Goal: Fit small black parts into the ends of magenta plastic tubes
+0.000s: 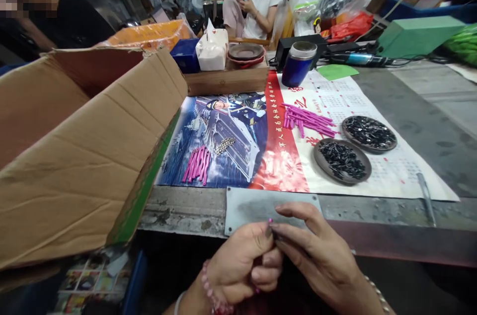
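Note:
My left hand [248, 260] is closed round a thin pink stick [270, 220]; its tip pokes out above the thumb and the rest is mostly hidden in the fist. At that tip the thumb and fingers of my right hand [316, 245] are pressed together, touching the left thumb; anything small between them is hidden. Both hands are just in front of a grey metal plate [257, 205] at the table edge. Beyond lie a loose pile of pink sticks [307, 118], a row of pink sticks [197, 165] and a small heap of shiny beads [225, 145].
Two round dishes [318, 168] hold thin black pieces. A metal tool [426, 198] lies at the right. A large cardboard box [112, 141] stands at the left. Behind are a blue cup [296, 69], a wooden box [229, 82] and a seated person [257, 4].

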